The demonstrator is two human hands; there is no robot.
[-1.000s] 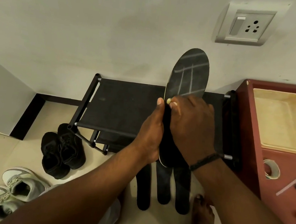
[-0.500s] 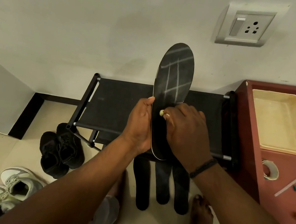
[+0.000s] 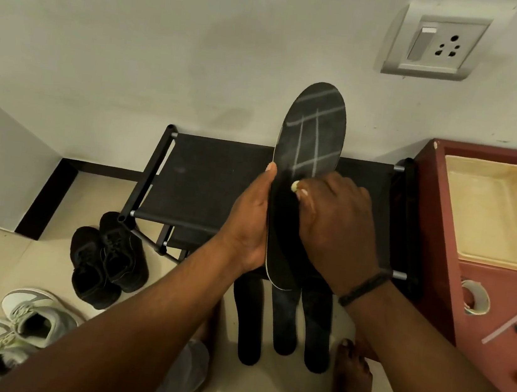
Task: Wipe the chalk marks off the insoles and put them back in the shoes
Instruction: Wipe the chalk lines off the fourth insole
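My right hand [image 3: 338,229] pinches a small pale lump [image 3: 294,185], maybe chalk or a rubber, I cannot tell, and presses it on the black insole [image 3: 310,143]. My left hand [image 3: 249,221] grips that insole by its edge and holds it up over the black rack [image 3: 206,185]. White lines still cross the top of the insole, so I think the wiping has only begun. Three more insoles [image 3: 283,324] lie on the floor in front of the rack. The black shoes [image 3: 107,261] and the white shoes [image 3: 19,329] wait left of the rack, with no insoles put back yet.
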